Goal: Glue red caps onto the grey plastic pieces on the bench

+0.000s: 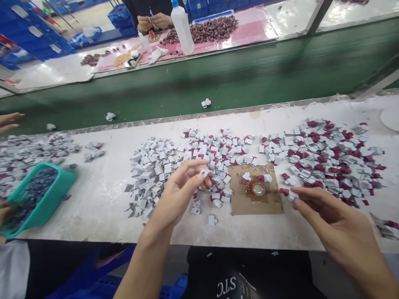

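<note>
Between the thumb and fingers of my left hand (179, 189) is a small white plastic part (204, 172), held above the middle pile. My right hand (332, 222) pinches a white part with a dark red piece (289, 194) at the left edge of the right-hand pile. Between my hands lies a brown cardboard sheet (240, 203). A small round dish with a red rim (258, 189) sits on it in a wet patch, with a few white and red parts beside it. Plain white parts (149, 166) are heaped left of my left hand.
Many white-and-red parts (330, 153) are piled at right. At left stands a green basket (64, 182) of dark pieces, with a co-worker's hand at it. A green conveyor belt (162, 91) carries a few parts. Across it, another person's hands (154, 21) work near a white bottle (183, 31).
</note>
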### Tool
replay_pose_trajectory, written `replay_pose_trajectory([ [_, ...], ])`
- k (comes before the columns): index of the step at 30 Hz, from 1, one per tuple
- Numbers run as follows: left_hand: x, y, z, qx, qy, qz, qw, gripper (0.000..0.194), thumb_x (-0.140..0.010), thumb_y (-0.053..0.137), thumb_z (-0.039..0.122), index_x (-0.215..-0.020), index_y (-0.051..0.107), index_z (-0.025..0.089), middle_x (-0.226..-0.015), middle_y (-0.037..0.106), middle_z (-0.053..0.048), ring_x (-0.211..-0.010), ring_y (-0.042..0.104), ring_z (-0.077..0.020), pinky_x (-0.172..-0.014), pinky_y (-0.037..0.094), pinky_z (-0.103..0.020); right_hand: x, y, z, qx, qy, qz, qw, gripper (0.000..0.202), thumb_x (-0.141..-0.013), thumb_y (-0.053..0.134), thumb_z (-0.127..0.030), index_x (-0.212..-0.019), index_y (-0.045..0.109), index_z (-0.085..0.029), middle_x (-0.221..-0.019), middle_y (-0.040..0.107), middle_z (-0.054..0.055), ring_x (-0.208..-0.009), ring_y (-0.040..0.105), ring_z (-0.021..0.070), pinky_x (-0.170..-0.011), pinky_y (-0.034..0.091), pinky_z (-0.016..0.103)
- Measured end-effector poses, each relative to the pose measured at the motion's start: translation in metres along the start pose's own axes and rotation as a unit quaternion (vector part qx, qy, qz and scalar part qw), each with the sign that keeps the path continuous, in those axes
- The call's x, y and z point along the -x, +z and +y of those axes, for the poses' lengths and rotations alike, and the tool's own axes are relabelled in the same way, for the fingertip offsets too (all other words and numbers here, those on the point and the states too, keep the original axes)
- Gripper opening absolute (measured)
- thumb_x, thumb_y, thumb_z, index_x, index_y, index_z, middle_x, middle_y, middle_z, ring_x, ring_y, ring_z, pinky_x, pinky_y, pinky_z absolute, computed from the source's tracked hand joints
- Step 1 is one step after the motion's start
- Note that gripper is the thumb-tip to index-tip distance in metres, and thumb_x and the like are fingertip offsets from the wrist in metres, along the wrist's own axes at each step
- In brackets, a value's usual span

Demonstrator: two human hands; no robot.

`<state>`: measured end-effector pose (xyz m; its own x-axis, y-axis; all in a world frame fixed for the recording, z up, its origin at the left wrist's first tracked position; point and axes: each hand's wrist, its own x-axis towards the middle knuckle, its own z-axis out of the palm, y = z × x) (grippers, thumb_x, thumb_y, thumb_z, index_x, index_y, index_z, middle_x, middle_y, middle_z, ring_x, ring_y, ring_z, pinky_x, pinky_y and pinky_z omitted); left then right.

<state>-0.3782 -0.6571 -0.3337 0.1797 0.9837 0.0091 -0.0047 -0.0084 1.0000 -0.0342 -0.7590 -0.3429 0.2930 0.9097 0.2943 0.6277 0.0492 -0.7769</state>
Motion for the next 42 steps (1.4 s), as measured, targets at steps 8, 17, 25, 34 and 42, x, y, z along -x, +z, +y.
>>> replay_pose_trajectory([
  [8, 0.015, 0.029, 0.000, 0.080, -0.023, -0.032, 0.996, 0.026, -0.105, 0.086, 0.053, -0.108, 0.082, 0.028, -0.091, 0.080, -0.004, -0.080, 0.077, -0.0208, -0.076, 0.067, -0.036, 0.006, 0.012, -0.007, -0.082, 0.041, -0.025, 0.995, 0.027, -0.103, 0.089, -0.055, -0.119, 0.093, -0.033, -0.113, 0.090, 0.006, -0.105, 0.088, 0.0281, -0.093, 0.077, 0.037],
  [17, 0.015, 0.040, -0.007, 0.131, -0.035, 0.004, 0.991, 0.030, -0.097, 0.096, 0.047, -0.114, 0.080, 0.028, -0.108, 0.088, -0.006, -0.086, 0.083, -0.0218, -0.075, 0.070, -0.035, 0.003, 0.018, -0.017, -0.116, 0.023, -0.046, 0.992, 0.018, -0.106, 0.088, -0.044, -0.122, 0.093, -0.037, -0.116, 0.090, 0.002, -0.104, 0.088, 0.0239, -0.092, 0.076, 0.034],
  [25, 0.042, 0.051, -0.004, -0.115, 0.055, -0.017, 0.992, 0.012, -0.106, 0.084, 0.041, -0.117, 0.090, 0.037, -0.112, 0.081, -0.004, -0.096, 0.075, -0.0226, -0.090, 0.066, -0.039, -0.001, 0.021, -0.024, -0.062, -0.082, -0.054, 0.993, 0.019, -0.112, 0.079, -0.028, -0.127, 0.090, -0.032, -0.125, 0.090, 0.005, -0.114, 0.087, 0.0263, -0.092, 0.075, 0.037],
  [34, 0.077, 0.083, -0.025, -0.060, -0.097, -0.132, 0.985, 0.013, -0.114, 0.070, 0.039, -0.120, 0.074, 0.029, -0.100, 0.078, -0.001, -0.088, 0.076, -0.0185, -0.077, 0.062, -0.028, -0.008, 0.030, -0.028, 0.015, -0.193, -0.043, 0.980, 0.025, -0.112, 0.074, -0.012, -0.128, 0.087, -0.026, -0.120, 0.091, 0.006, -0.109, 0.089, 0.0246, -0.093, 0.074, 0.035],
  [42, 0.087, 0.116, -0.054, -0.288, 0.132, -0.075, 0.946, 0.021, -0.108, 0.058, 0.010, -0.119, 0.067, 0.025, -0.097, 0.074, -0.001, -0.082, 0.076, -0.0194, -0.071, 0.059, -0.029, -0.010, 0.031, -0.027, 0.033, -0.210, -0.050, 0.976, 0.026, -0.113, 0.072, -0.010, -0.129, 0.085, -0.024, -0.120, 0.091, 0.008, -0.110, 0.089, 0.0250, -0.093, 0.074, 0.035],
])
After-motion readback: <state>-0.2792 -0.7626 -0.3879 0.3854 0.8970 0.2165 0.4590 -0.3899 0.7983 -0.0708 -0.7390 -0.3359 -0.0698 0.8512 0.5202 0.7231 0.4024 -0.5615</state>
